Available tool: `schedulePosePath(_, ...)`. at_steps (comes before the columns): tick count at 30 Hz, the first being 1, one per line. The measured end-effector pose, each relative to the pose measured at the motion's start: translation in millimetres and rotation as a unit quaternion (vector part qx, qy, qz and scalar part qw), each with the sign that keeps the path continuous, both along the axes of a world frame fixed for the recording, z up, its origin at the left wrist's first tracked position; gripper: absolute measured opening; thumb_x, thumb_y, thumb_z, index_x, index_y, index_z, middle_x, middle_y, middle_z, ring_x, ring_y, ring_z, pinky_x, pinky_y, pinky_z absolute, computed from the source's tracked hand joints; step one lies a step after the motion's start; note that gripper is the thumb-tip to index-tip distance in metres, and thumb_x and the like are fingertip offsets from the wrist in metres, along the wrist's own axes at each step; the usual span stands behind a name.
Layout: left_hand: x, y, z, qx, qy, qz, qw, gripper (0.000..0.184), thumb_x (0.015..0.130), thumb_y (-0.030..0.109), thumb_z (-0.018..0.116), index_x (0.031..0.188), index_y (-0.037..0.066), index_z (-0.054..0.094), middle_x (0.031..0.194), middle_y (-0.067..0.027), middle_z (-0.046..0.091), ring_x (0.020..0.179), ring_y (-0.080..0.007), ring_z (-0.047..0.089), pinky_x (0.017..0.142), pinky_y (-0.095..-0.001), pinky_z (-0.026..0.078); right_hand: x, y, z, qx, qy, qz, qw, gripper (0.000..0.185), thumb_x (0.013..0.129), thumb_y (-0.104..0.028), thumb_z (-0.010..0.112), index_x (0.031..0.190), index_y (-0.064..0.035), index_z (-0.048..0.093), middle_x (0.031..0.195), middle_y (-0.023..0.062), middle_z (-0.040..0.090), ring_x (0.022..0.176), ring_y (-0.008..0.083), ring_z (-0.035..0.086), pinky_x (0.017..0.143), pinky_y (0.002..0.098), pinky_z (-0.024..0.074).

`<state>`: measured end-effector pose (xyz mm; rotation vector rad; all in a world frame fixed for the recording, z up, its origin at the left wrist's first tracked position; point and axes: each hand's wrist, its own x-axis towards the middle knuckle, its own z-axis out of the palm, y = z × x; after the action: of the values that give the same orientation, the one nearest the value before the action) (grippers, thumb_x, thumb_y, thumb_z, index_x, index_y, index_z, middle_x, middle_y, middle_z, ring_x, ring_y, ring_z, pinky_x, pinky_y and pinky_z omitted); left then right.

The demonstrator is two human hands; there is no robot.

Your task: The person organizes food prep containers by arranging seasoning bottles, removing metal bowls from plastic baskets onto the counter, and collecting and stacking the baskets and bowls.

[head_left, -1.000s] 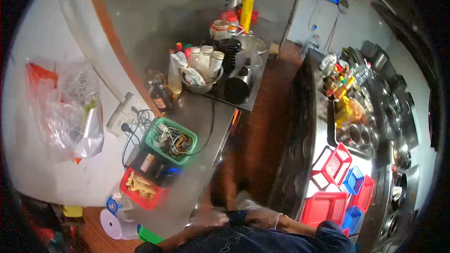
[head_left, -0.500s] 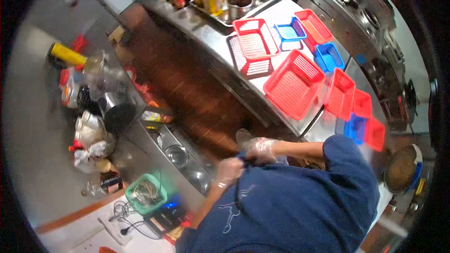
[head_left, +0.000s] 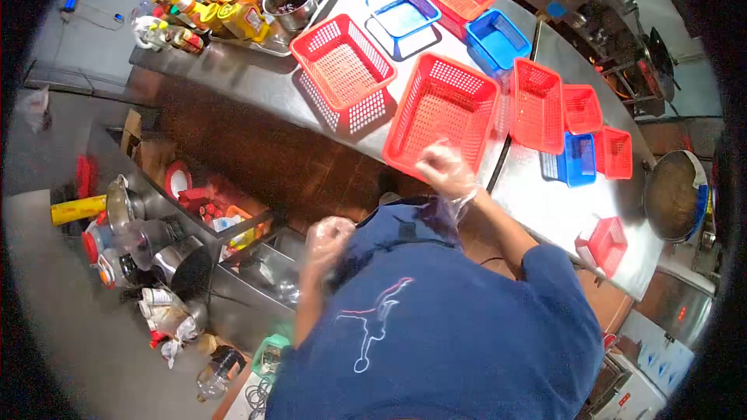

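My right hand (head_left: 451,173), in a clear plastic glove, is raised in front of the near edge of a large red perforated basket (head_left: 445,113). Its fingers are loosely bent and a little apart, with nothing seen in them; whether it touches the rim I cannot tell. My left hand (head_left: 328,241), also gloved, is at the left side of my dark blue shirt (head_left: 451,319). Its fingers are curled in and I see nothing in them. To the left of the large basket stands another red basket (head_left: 342,62); a narrower red basket (head_left: 538,105) is on its right.
More baskets line the steel counter (head_left: 537,194), including a blue basket (head_left: 498,39) and a small red basket (head_left: 601,246). Metal pots (head_left: 290,1) and sauce bottles crowd a tray at the far left. Behind my left hand runs a lower steel unit (head_left: 233,295).
Both hands have let go of the shirt hem and moved apart. My right hand has risen toward the large red basket, my left has moved left. The view has turned and shifted.
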<state>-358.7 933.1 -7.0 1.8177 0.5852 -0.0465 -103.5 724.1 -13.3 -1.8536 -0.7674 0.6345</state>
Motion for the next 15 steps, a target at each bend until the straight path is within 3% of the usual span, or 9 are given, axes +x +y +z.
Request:
schedulePosePath(2, 23.9, 23.6, -31.6, 0.062, -0.053, 0.038, 0.996, 0.015, 0.087, 0.015, 0.066, 0.088, 0.001, 0.068, 0.079, -0.0054, 0.067, 0.074, -0.0144, 0.062, 0.068, -0.0314, 0.051, 24.0, -10.1, -9.8, 0.014, -0.169, -0.105, 0.98, 0.01, 0.083, -0.011, 0.069, 0.08, -0.0038, 0.063, 0.071, 0.0068, 0.06, 0.068, 0.016, 0.057, 0.065, 0.0311, 0.0472)
schedulePosePath(4, 56.6, 46.9, -42.8, -0.09, -0.035, 0.123, 0.988, 0.015, 0.089, 0.015, 0.066, 0.09, 0.0, 0.066, 0.076, -0.0024, 0.064, 0.07, -0.0117, 0.057, 0.065, -0.03, 0.049, 44.9, -24.5, -21.8, -0.008, -0.116, -0.189, 0.975, 0.011, 0.083, -0.012, 0.069, 0.083, -0.0037, 0.062, 0.074, 0.0075, 0.06, 0.068, 0.0165, 0.056, 0.065, 0.0305, 0.0472)
schedulePosePath(6, 98.6, 66.6, -54.6, -0.126, 0.013, 0.222, 0.967, 0.017, 0.089, 0.015, 0.067, 0.092, -0.001, 0.065, 0.073, -0.001, 0.06, 0.067, -0.0105, 0.054, 0.064, -0.029, 0.048, 58.8, -35.4, -29.6, -0.043, -0.125, -0.284, 0.95, 0.014, 0.081, -0.013, 0.07, 0.089, -0.0044, 0.062, 0.08, 0.0089, 0.06, 0.069, 0.0193, 0.057, 0.068, 0.0331, 0.0481)
schedulePosePath(8, 136.1, 87.4, -61.4, -0.022, 0.002, 0.209, 0.978, 0.024, 0.087, 0.023, 0.069, 0.093, -0.001, 0.066, 0.077, -0.0039, 0.065, 0.07, -0.0122, 0.058, 0.068, -0.0298, 0.049, 72.2, -49.7, -53.1, -0.178, -0.281, -0.338, 0.881, 0.029, 0.076, -0.019, 0.071, 0.099, -0.0066, 0.06, 0.094, 0.0127, 0.061, 0.091, 0.0304, 0.058, 0.084, 0.0426, 0.0458)
schedulePosePath(10, 169.4, 117.1, -87.4, 0.003, 0.021, 0.21, 0.977, 0.03, 0.087, 0.029, 0.069, 0.092, -0.001, 0.067, 0.078, -0.0072, 0.067, 0.073, -0.0147, 0.062, 0.07, -0.0319, 0.05, 70.1, -52.7, -61.2, -0.253, -0.358, -0.356, 0.825, 0.045, 0.073, -0.023, 0.072, 0.111, -0.0067, 0.056, 0.104, 0.0166, 0.058, 0.102, 0.0369, 0.053, 0.096, 0.0459, 0.0409)
schedulePosePath(14, 226.9, 154.9, -92.5, -0.11, 0.062, 0.183, 0.975, 0.036, 0.086, 0.034, 0.067, 0.086, -0.002, 0.067, 0.077, -0.0111, 0.069, 0.074, -0.018, 0.065, 0.07, -0.0353, 0.05, 49.8, -50.8, -89.0, -0.316, -0.239, -0.427, 0.813, 0.065, 0.071, -0.026, 0.073, 0.127, -0.0051, 0.047, 0.119, 0.0214, 0.054, 0.114, 0.0429, 0.048, 0.103, 0.0482, 0.0364)
schedulePosePath(15, 236.5, 163.3, -89.2, -0.146, 0.073, 0.166, 0.973, 0.037, 0.087, 0.034, 0.067, 0.086, -0.003, 0.067, 0.077, -0.0115, 0.069, 0.074, -0.0182, 0.065, 0.069, -0.0359, 0.049, 45.7, -61.9, -119.8, -0.252, -0.22, -0.434, 0.837, 0.069, 0.071, -0.024, 0.073, 0.13, -0.0042, 0.044, 0.121, 0.0226, 0.055, 0.115, 0.0422, 0.049, 0.103, 0.0479, 0.0376)
